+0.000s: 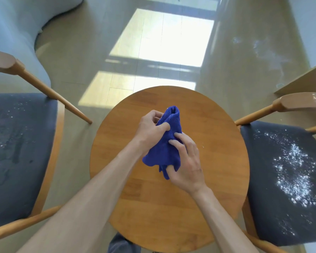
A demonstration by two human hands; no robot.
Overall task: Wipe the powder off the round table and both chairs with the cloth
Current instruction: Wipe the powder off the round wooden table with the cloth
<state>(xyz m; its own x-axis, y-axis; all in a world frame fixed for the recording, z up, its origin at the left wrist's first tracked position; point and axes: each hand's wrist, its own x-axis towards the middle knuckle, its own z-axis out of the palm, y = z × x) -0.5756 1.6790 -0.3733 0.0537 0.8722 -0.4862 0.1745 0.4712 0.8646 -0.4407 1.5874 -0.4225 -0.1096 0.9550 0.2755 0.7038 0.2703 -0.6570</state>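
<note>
Both hands, left hand (150, 128) and right hand (188, 161), clutch bunched cloth (164, 148) over round table (171, 207); chairs cropped, fingertips partly hidden.

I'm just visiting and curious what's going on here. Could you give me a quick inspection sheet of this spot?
Surface: round table, wood, nearly clean, a few white specks near its right edge.
Job's things: blue cloth bunched over the table; right chair heavily powdered; left chair lightly speckled and smeared.
Clutter: nothing seen.
Hands: left hand and right hand both grip the cloth.
Cables: nothing seen.
Surroundings: powder on the floor, sunlit patches, grey sofa.
</note>
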